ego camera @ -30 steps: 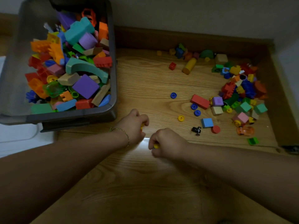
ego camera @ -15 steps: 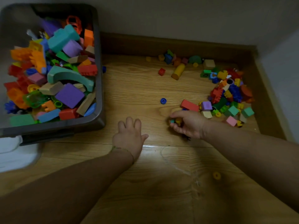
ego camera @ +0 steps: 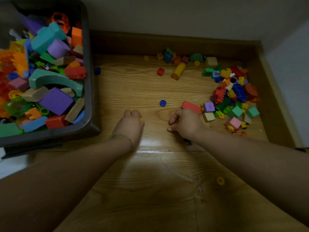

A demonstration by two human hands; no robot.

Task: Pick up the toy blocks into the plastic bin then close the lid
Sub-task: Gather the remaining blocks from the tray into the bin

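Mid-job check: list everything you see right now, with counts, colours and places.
plastic bin: one, dark grey, left
binned blocks: many, mixed colours, heaped inside the bin
block pile: many, mixed colours, far right
red block: one, beside the right hand
blue ring: one, centre, ahead of both hands
yellow ring: one, nearest, by the right forearm
yellow cylinder: one, far centre
small red brick: one, left of the cylinder
left hand: curled round a small yellow piece
right hand: curled round a small item, not identifiable
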